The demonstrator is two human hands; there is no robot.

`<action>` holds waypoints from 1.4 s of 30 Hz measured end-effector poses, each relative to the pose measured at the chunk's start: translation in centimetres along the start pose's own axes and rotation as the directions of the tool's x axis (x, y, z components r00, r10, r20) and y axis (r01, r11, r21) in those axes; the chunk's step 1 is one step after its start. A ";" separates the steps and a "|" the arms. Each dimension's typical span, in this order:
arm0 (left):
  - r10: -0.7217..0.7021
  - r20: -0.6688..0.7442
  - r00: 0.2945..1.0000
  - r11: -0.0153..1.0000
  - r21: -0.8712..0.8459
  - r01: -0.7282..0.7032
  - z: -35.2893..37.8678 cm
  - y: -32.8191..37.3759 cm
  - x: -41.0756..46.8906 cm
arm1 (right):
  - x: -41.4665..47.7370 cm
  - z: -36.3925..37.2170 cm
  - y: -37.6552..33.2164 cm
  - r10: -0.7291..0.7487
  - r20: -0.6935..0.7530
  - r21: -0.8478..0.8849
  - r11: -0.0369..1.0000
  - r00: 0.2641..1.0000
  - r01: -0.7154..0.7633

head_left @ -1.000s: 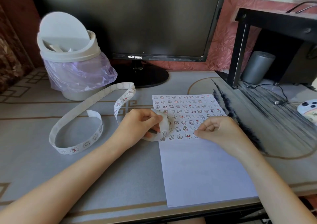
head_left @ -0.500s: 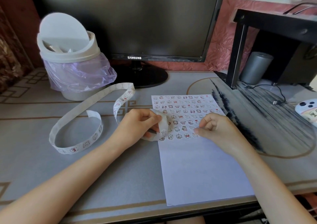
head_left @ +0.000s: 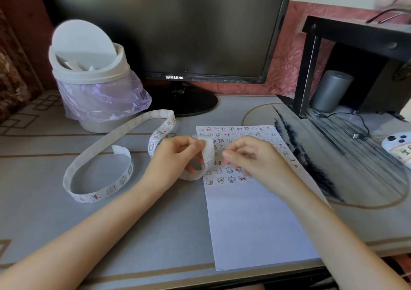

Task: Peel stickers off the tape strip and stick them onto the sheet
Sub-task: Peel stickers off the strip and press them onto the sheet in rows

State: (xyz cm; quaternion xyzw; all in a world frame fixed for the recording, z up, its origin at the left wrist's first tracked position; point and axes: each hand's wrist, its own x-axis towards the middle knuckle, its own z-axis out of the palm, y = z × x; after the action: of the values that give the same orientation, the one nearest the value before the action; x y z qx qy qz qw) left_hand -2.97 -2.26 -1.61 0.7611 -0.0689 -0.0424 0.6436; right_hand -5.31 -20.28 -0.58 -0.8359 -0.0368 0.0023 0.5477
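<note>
My forearms run off the bottom edge. Between them the white paper sheet [head_left: 255,223] lies on the grey patterned table [head_left: 133,234], its near half bare and its far half covered in rows of small cartoon animal stickers [head_left: 231,179]; some rows are hidden under my hands. My left hand [head_left: 175,158], at the sheet's left edge, pinches a loop of the long white tape strip [head_left: 133,125], fingers curled round it. My right hand [head_left: 251,158] is over the sheet with its fingers curled and thumb tip just beside that loop; I cannot tell whether it holds a sticker. The rest of the strip curls across the table left of the sheet. Beyond it, farther left, stands a white swing-lid bin [head_left: 89,74] with a purple liner. Behind the sheet a black monitor [head_left: 166,27] is cut off at the top. Right of the sheet a phone [head_left: 398,145] is partly out of frame.
</note>
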 end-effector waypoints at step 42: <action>0.095 0.050 0.994 0.991 -0.097 -0.089 0.0 0.0 -0.1 | 0.7 2.3 0.3 -0.273 -0.196 0.079 0.953 0.942 0.292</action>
State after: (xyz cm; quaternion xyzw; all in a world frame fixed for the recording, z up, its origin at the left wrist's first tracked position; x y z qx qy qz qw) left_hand -3.04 -2.24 -1.58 0.7243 -0.1194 -0.0367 0.6781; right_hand -4.72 -18.25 -1.73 -0.7881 -0.1059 -0.1509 0.5873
